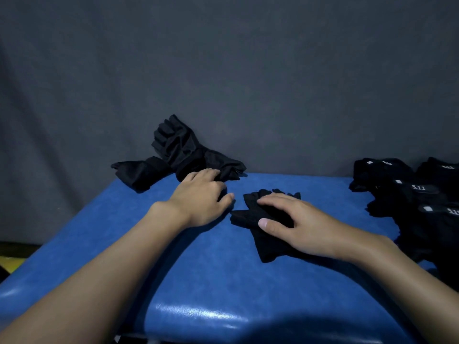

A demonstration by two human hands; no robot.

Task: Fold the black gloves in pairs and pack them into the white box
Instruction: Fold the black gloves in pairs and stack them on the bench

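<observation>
A black fingerless glove (250, 214) lies flat on the blue table (198, 269) near its middle. My right hand (298, 224) rests on it, fingers spread and nearly straight. My left hand (202, 194) reaches toward a heap of black gloves (178, 152) at the table's far edge, and its fingertips touch the nearest glove of the heap. Whether those fingers grip the fabric is hidden. At the right edge lies a pile of black gloves (412, 194) with white labels. No white box is in view.
A dark grey cloth backdrop (223, 70) hangs right behind the table's far edge. The table's left edge drops off to a dark floor (15, 254).
</observation>
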